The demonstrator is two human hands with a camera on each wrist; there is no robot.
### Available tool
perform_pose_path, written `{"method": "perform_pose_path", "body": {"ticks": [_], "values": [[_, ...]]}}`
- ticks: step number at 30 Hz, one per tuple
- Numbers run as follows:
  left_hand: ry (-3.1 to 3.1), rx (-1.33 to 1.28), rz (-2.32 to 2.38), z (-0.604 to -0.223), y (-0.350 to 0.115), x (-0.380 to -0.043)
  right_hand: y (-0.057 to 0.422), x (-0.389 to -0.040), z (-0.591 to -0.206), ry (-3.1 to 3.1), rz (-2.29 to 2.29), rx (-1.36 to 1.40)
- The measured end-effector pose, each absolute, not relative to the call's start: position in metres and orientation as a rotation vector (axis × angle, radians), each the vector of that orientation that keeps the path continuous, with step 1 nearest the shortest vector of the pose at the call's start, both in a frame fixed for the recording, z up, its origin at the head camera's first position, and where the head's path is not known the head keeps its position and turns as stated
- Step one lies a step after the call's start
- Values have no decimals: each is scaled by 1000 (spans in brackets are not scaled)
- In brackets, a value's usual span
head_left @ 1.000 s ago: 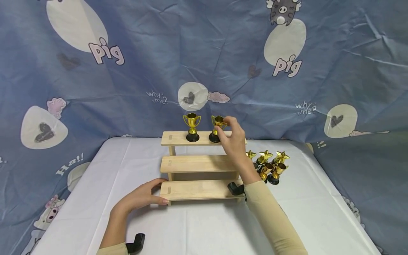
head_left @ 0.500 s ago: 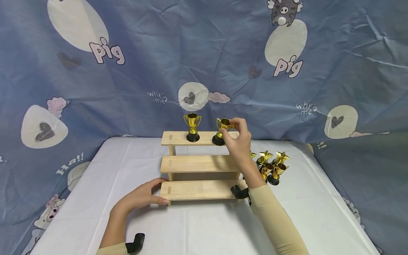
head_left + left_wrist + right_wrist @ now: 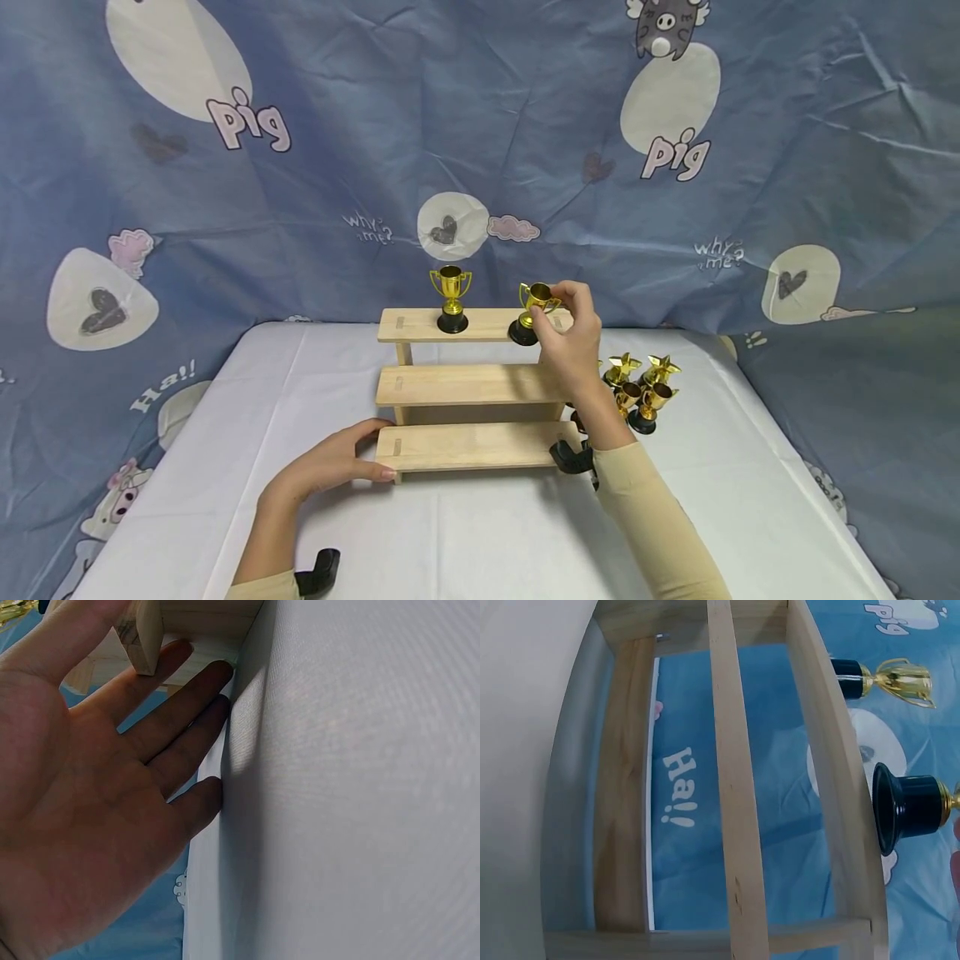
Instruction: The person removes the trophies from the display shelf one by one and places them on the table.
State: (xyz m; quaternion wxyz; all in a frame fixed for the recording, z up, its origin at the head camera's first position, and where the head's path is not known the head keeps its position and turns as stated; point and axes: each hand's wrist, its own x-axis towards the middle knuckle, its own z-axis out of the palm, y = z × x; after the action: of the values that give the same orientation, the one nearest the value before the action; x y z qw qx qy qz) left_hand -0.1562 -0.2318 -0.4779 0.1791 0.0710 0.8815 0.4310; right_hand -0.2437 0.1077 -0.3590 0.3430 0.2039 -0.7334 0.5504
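A three-tier wooden display shelf (image 3: pixel 465 387) stands on the white table. On its top tier a gold trophy cup (image 3: pixel 451 287) with a black base stands upright. My right hand (image 3: pixel 573 346) pinches a second trophy cup (image 3: pixel 538 297) near its rim and handle, at the right part of the top tier. This cup leans a little, and the right wrist view shows the hollow underside of its base (image 3: pixel 911 810). My left hand (image 3: pixel 330 458) holds the left end of the bottom tier, thumb at the front corner; its other fingers (image 3: pixel 180 705) reach out behind.
To the right of the shelf, partly behind my right forearm, several gold trophies stand together: star-topped ones (image 3: pixel 662 369) at the back, cups (image 3: pixel 654 400) in front. A blue patterned cloth (image 3: pixel 375 125) hangs behind the table (image 3: pixel 480 542).
My right hand has moved the second trophy cup to the right along the top tier and slightly toward me, away from the other cup. My left hand stays at the shelf's end.
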Motion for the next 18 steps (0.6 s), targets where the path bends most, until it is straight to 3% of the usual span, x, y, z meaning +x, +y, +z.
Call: {"method": "perform_pose_path", "body": {"ticks": [18], "values": [[2501, 211, 1195, -478, -231, -158, 133, -246, -380, -1877, 1450, 499]]}}
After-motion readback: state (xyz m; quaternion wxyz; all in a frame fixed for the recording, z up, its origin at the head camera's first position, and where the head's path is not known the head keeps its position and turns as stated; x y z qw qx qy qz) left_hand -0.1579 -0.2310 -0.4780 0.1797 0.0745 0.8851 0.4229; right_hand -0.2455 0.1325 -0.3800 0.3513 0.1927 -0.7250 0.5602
